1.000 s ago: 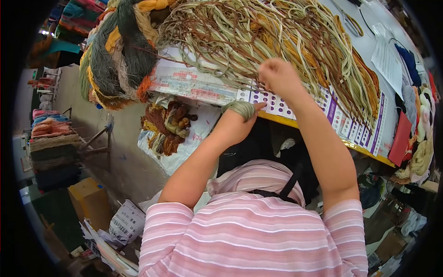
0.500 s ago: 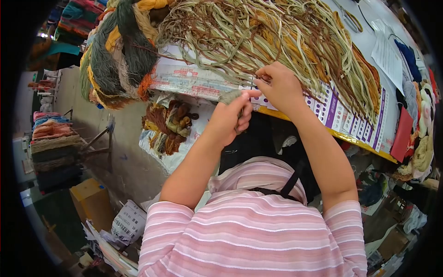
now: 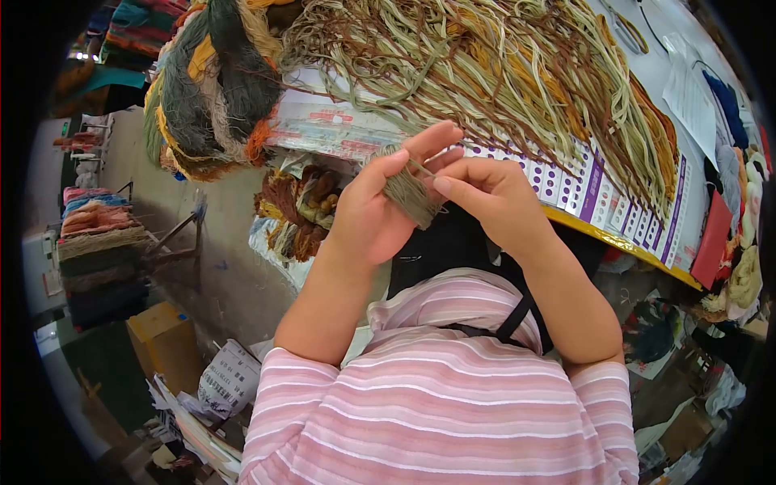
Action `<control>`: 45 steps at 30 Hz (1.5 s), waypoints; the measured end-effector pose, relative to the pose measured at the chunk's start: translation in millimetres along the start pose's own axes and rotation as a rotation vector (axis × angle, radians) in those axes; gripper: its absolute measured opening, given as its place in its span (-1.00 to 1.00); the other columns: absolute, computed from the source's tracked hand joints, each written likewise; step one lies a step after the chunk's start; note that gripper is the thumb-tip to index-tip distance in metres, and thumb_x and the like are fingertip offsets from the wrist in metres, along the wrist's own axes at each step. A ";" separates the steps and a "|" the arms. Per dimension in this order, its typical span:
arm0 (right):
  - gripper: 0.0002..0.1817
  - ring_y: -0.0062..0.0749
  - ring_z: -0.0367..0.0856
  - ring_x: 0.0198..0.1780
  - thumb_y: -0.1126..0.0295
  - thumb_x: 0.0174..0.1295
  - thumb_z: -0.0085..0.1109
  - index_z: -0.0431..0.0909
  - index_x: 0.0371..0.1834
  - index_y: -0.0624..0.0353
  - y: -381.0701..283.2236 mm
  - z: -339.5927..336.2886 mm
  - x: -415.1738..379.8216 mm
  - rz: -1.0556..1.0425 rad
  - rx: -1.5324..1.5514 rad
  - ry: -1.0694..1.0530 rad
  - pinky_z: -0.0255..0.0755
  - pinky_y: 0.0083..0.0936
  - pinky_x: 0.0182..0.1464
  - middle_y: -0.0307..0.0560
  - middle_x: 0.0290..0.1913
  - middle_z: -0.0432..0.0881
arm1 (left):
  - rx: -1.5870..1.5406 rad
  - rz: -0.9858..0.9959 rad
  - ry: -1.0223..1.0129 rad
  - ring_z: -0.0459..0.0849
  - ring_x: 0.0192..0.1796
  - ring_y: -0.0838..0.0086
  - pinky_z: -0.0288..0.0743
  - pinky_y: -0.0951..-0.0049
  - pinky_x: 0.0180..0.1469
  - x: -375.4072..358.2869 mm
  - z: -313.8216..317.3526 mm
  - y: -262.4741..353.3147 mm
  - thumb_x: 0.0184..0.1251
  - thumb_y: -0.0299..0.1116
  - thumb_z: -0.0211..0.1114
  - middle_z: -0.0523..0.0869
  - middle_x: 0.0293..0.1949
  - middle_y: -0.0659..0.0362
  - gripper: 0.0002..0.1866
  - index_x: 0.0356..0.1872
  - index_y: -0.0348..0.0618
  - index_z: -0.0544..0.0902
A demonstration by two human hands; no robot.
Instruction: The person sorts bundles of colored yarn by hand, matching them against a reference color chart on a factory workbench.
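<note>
A small bundle of grey-green thread (image 3: pixel 412 198) lies across the palm and fingers of my left hand (image 3: pixel 374 206), with the thumb over its upper end. Close on its right, my right hand (image 3: pixel 491 198) has thumb and index finger pinched on a strand of that thread, near the left fingertips. Beyond both hands, long green, brown and ochre yarns (image 3: pixel 485 73) spread over the table. A printed sheet with purple dots (image 3: pixel 590 190) shows under their ends.
Thick dark-green and orange skeins (image 3: pixel 234 89) hang at the table's left corner. Brown yarn bundles (image 3: pixel 303 210) sit below it. Scissors (image 3: pixel 626 32) lie at the back right, a red folder (image 3: pixel 711 240) at the right edge. A cardboard box (image 3: pixel 164 339) stands lower left.
My left hand has turned palm up and opened out, showing the thread bundle. My right hand has moved down from the yarn ends to beside the left hand.
</note>
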State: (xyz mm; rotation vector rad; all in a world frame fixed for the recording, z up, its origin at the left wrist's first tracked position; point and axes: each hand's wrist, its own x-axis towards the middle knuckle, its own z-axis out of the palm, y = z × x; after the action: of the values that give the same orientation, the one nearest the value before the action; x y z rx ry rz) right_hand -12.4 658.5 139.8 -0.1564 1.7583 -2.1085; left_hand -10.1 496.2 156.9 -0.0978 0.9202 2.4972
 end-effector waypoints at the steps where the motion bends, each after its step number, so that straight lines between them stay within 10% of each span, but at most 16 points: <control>1: -0.82 -0.66 0.51 -0.39 0.39 0.26 0.19 0.67 -0.30 0.33 -0.5 0.2 -2.5 0.005 0.022 -0.014 0.40 -0.64 -0.30 -0.24 -0.43 0.64 | 0.013 -0.028 -0.006 0.38 0.31 0.23 0.18 0.20 0.38 -1.7 -1.2 2.6 0.43 -0.22 -0.20 0.35 0.32 -0.09 -0.43 0.37 -0.33 0.23; 10: -0.79 -0.58 0.57 -0.31 0.41 0.36 0.06 0.62 -0.24 0.36 -14.7 -1.5 -19.0 0.020 0.133 -0.080 0.48 -0.61 -0.19 -0.10 -0.35 0.70 | 0.441 0.085 -0.011 0.58 -0.18 0.53 0.44 0.49 -0.12 -14.1 6.2 15.1 0.31 -0.49 0.18 0.56 -0.27 0.22 -0.60 0.16 -0.41 0.50; 45: -0.97 -0.77 0.42 -0.27 0.58 0.22 0.11 0.55 -0.32 0.28 -16.8 4.2 -32.6 -0.159 0.220 0.105 0.32 -0.75 -0.24 -0.22 -0.26 0.58 | 0.534 0.210 -0.183 0.48 -0.21 0.63 0.34 0.58 -0.06 -3.9 14.1 9.6 0.11 -0.52 0.36 0.53 -0.36 0.30 -0.34 0.28 -0.44 0.35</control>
State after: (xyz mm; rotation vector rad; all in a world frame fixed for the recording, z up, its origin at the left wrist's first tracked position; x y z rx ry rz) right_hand 15.1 668.7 162.1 -0.1296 1.6022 -2.4484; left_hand -9.6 497.1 174.4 0.4119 1.5404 2.2979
